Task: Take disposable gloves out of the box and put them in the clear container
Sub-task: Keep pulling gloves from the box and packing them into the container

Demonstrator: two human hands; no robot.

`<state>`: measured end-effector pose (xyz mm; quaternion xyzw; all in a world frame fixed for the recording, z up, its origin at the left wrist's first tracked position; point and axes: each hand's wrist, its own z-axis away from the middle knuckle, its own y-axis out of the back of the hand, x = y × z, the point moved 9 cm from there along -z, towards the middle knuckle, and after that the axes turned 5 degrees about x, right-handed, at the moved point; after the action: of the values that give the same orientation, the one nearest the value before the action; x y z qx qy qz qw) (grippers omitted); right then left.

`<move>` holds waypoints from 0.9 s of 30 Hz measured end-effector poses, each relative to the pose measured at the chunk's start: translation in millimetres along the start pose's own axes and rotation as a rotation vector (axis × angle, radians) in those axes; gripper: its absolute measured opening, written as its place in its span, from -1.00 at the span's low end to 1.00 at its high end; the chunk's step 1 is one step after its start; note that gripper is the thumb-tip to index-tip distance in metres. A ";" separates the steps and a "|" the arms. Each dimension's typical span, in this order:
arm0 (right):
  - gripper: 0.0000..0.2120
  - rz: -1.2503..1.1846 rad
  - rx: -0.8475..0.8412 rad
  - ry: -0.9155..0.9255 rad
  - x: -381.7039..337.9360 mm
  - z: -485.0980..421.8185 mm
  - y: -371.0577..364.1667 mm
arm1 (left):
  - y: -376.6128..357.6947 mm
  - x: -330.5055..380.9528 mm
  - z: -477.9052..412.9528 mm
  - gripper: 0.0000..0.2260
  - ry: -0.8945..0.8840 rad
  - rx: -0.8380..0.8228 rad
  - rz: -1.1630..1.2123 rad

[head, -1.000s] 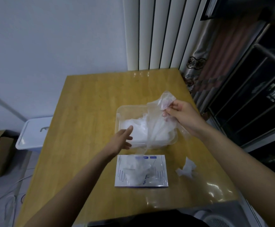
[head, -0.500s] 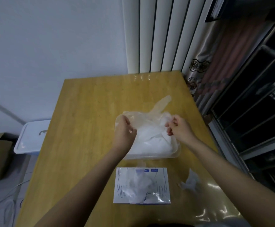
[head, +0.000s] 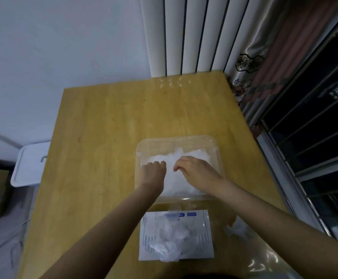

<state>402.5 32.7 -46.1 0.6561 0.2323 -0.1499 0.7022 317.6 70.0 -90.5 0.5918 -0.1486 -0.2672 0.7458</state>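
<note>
Table (head: 103,137) in front of me: yellow wood grain, smooth, with a glossy clear film throwing glare at its near right and far edge. Clear container (head: 176,138): smooth see-through plastic with slightly hazy walls; the gloves (head: 192,156) in it are thin, milky, crinkled plastic film. Box (head: 204,248) nearest me reads as matt white card with blue print; curtain (head: 264,57) at far right is cloth with a soft sheen.

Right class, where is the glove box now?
In the head view, the glove box lies on the table, centre-right, between the clear container and the person.
</note>
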 end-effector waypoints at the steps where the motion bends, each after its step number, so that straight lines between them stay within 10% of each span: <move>1: -0.75 0.043 -0.076 0.022 -0.9 -2.1 -12.4 | 3.3 2.0 -2.1 -0.69 -0.012 0.027 -0.034; 8: -0.73 0.424 -0.314 -0.023 31.4 -8.8 -45.9 | -18.5 30.5 -3.4 -0.56 -0.357 -0.035 0.047; 17: -0.45 0.490 -0.527 -0.202 72.3 3.2 -67.3 | -67.3 13.3 -9.4 -0.29 -0.201 -0.385 0.040; 22: -0.62 0.495 -0.487 -0.213 60.0 6.3 -52.8 | -35.2 4.2 -11.2 -0.64 -0.141 -0.135 -0.101; 27: -0.71 0.180 -0.004 -0.062 -6.2 16.6 1.5 | 11.0 1.0 5.1 -0.65 -0.096 0.209 0.070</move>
<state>400.1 15.9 -41.0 0.6680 0.1508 -0.1058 0.7210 318.1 67.1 -78.7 0.6474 -0.2315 -0.2521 0.6810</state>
